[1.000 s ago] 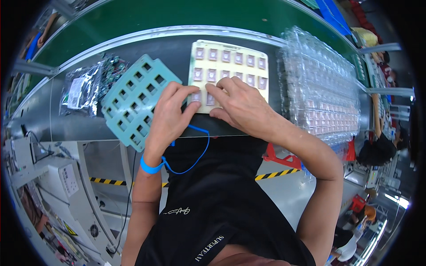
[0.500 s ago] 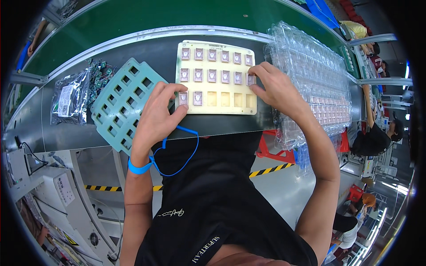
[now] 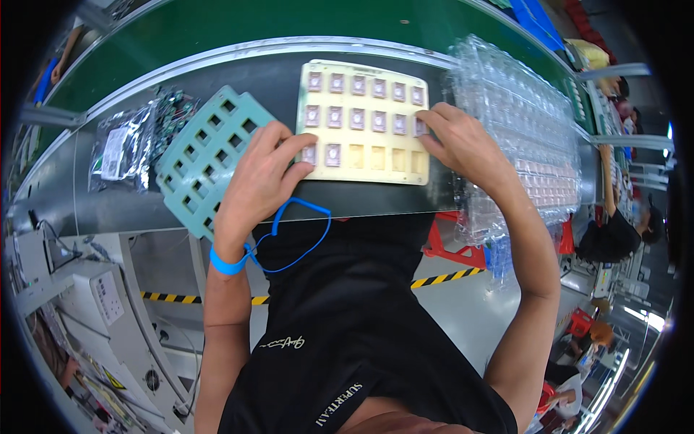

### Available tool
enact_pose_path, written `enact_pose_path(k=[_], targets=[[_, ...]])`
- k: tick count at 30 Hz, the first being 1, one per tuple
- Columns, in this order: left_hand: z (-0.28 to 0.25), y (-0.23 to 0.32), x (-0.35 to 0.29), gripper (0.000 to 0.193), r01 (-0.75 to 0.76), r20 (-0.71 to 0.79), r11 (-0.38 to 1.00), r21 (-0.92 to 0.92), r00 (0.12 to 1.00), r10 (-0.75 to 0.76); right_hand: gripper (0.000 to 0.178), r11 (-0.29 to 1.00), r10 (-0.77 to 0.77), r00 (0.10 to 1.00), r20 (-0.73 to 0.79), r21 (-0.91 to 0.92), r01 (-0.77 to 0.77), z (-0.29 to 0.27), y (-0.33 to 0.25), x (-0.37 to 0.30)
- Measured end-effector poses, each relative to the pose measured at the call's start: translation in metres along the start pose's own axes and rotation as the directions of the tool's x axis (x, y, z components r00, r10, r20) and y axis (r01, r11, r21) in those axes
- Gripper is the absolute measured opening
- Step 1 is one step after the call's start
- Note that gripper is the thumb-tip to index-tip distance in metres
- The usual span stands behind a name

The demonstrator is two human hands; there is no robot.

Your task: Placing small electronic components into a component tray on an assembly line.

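A cream tray [image 3: 394, 176] with rows of square pockets lies on the dark bench in front of me. Small pinkish rectangular parts [image 3: 357, 119] fill its two far rows and the two left pockets of the near row. The other near-row pockets show bare cream bottoms. My left hand [image 3: 266, 173] pinches the part [image 3: 309, 154] in the near-left pocket between thumb and forefinger. At the right edge, my right hand [image 3: 465, 148] has its thumb and fingertips closed around the last part [image 3: 420, 126] of the middle row, partly hiding it.
A teal tray [image 3: 225, 159] with square holes lies tilted to the left, partly behind my left forearm. Beyond it are loose wired components [image 3: 173, 116] and a plastic bag [image 3: 119, 152]. Stacked clear plastic trays [image 3: 506, 101] stand at right. A blue cord [image 3: 329, 231] hangs from my left wristband.
The whole view has shifted slightly, so the bench and trays sit a little further right and higher. Both hands keep to the same parts of the cream tray.
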State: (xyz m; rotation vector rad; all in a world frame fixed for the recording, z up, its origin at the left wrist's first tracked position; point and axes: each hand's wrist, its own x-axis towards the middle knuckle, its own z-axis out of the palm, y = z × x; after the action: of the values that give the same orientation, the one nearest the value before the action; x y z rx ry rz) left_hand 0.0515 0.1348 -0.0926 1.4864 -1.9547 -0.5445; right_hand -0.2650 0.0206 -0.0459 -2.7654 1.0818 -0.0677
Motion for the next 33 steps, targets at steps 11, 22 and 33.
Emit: enact_pose_path(k=[11,22,33], targets=[[0.006,0.034,0.007,0.028,-0.087,-0.162,0.996,-0.008,0.983,0.084,0.028,0.989,0.145,0.966,-0.214,0.014,-0.145,-0.005,0.024,0.001],[0.036,0.136,0.060,0.026,-0.376,0.007,0.907,-0.187,0.923,0.384,0.026,0.978,0.206,0.969,-0.139,0.053,-0.200,-0.008,0.032,0.010],[0.137,0.221,0.186,0.019,-0.607,0.193,0.776,-0.171,0.752,0.630,0.016,0.775,0.611,0.684,-0.399,0.122,-0.621,-0.061,0.152,-0.201]])
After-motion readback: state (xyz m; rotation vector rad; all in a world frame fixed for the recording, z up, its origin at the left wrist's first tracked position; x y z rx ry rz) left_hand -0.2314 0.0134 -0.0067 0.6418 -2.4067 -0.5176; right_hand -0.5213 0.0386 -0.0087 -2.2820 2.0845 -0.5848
